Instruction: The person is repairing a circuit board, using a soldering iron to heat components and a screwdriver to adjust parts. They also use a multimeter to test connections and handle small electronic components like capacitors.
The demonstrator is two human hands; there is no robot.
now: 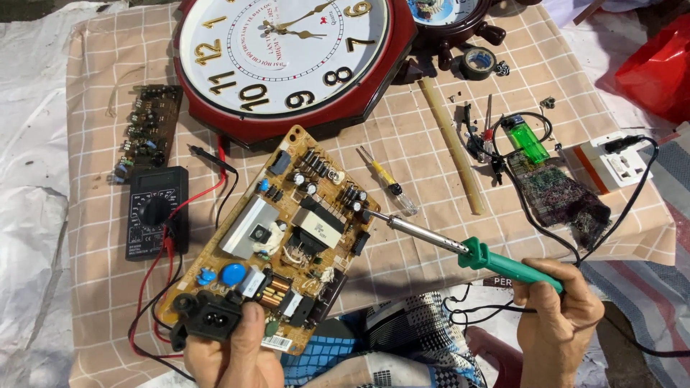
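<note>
My left hand (233, 348) pinches the tan populated circuit board (277, 237) at its 6 o'clock corner, by the black socket. My right hand (560, 316) is closed around the green-handled soldering iron (474, 255), tip touching the board's 3 o'clock edge. A black multimeter (154, 212) lies at 9 o'clock.

Circuit board (284, 241) sat centre frame, tilted, its lower corner in the left hand (233, 348). Soldering iron (474, 255) came in from the right hand (557, 323) at lower right, tip touching the board's right edge. Multimeter (156, 212) lay left of board, wall clock (284, 57) above it, screwdriver (388, 181) between board and lighter (527, 140) at right.
</note>
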